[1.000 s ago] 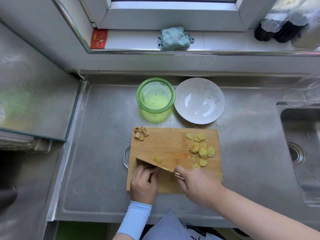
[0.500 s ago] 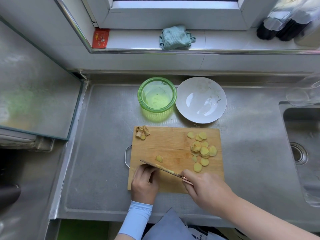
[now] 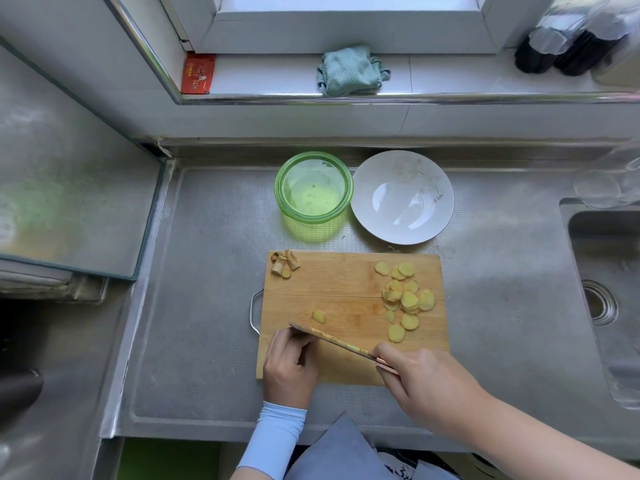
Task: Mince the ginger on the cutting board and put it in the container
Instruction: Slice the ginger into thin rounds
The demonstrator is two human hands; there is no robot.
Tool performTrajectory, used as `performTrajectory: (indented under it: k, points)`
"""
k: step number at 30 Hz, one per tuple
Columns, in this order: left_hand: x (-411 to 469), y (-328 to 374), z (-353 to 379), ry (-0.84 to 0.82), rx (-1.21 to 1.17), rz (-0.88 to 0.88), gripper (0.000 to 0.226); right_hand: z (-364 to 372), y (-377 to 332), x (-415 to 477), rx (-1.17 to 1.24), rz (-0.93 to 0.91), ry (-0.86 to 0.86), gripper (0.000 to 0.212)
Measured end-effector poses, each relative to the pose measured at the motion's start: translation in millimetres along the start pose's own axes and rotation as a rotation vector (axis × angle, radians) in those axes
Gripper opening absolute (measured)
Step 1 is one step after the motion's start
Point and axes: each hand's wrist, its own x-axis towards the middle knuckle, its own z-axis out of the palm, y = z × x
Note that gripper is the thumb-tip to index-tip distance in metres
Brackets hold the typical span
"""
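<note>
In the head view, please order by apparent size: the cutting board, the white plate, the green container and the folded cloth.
1. cutting board
2. white plate
3. green container and folded cloth: nearly alike; the cloth lies farther off on the sill, so I do not rank them.

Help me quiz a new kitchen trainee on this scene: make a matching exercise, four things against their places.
Things
1. green container
2. pile of ginger slices
3. teal cloth
4. ginger trimmings

Places
A. on the windowsill
B. right part of the cutting board
C. far left corner of the cutting board
D. on the counter, beside the white plate

Pairs: 1-D, 2-B, 3-A, 4-C
</note>
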Motion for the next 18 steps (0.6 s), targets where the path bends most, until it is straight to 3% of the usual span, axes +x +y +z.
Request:
performTrajectory:
  k: [18]
  points:
    - [-5.6,1.4,0.1,0.005,-0.009,-0.005,0.013,6.9,-15.1,37.2,-0.049,0.026,-0.066,0.018]
